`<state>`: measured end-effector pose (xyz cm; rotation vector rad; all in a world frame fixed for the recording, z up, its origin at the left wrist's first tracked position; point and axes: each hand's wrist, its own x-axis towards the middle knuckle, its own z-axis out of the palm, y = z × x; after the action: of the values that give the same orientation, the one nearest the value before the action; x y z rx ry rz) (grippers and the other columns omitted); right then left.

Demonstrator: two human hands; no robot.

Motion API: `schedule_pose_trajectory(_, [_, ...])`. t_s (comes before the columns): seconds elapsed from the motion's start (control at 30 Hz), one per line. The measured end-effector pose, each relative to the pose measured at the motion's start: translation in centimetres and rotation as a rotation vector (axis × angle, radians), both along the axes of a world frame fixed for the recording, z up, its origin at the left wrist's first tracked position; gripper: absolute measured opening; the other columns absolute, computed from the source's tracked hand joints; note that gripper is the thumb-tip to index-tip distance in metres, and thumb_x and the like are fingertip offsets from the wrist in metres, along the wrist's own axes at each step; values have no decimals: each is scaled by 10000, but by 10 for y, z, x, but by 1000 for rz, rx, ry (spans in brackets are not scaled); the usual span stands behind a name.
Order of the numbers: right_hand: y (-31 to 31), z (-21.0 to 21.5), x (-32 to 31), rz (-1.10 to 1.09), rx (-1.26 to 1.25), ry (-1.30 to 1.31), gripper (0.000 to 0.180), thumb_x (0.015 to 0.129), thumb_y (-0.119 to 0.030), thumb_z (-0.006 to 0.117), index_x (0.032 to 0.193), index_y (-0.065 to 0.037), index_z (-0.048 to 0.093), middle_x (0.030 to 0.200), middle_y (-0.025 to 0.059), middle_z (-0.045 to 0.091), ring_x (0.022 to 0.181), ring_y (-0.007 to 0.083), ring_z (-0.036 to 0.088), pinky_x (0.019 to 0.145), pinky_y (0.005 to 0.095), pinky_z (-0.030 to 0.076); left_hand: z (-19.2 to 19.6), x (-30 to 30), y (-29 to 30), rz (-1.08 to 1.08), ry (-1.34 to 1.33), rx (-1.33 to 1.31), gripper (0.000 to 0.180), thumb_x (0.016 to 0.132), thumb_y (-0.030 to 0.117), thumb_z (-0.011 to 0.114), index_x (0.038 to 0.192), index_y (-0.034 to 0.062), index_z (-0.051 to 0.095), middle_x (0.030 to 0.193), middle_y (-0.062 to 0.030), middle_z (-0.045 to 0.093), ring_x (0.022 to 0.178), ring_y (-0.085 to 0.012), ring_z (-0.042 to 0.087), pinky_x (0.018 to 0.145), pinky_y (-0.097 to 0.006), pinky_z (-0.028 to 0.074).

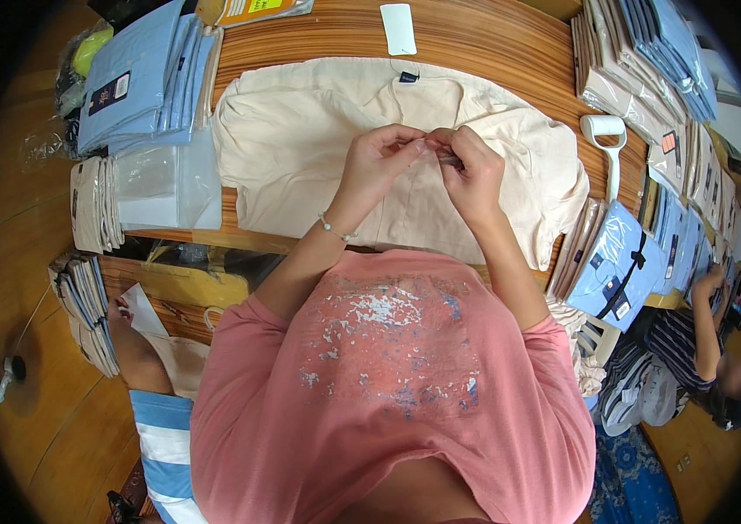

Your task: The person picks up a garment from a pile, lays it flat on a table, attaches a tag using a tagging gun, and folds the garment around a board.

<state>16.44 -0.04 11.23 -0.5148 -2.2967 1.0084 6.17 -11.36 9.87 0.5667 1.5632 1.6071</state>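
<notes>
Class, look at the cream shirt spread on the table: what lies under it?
The cream shirt lies directly on the brown wooden table. Whatever else lies beneath it is covered.

Two hands meet over a cream shirt on the wooden table

The left hand (pixel 377 160) and right hand (pixel 474 175) pinch a small item, too small to make out, above the cream shirt (pixel 301 140) spread on the table (pixel 493 44). Folded blue shirts (pixel 139 79) are stacked at the left; a white lint roller (pixel 606 144) lies just right of the shirt.
</notes>
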Motion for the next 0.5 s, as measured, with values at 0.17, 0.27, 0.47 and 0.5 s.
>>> schedule_pose_trajectory(0.17, [4,-13,-2,13,4,113,237,625,120,562,790,-43,608,727,64,610,632,194,628,541,278,490,7,-1,0,30,-179,-18,177,858,93,591,999,-9,622,899,0,623,820,-43,544,745,-183,426])
schedule_pose_trajectory(0.27, [4,-10,1,39,-18,77,225,631,119,563,793,-34,593,730,68,613,642,195,633,549,276,494,8,-3,0,60,-193,-33,190,855,109,602,1006,-5,621,911,-2,621,841,-46,543,761,-190,425])
schedule_pose_trajectory(0.47, [5,-13,10,30,-105,15,220,681,88,578,863,-34,573,736,82,615,656,189,637,555,271,491,10,-4,2,86,-205,-15,209,845,109,618,1024,0,618,910,-1,617,844,-51,547,762,-197,430])
schedule_pose_trajectory(0.5, [4,-9,11,12,-167,-10,217,695,78,583,881,-33,567,749,87,614,665,189,633,563,273,489,10,-5,2,90,-203,-18,212,844,107,620,1027,0,618,907,1,617,838,-51,548,758,-198,432])
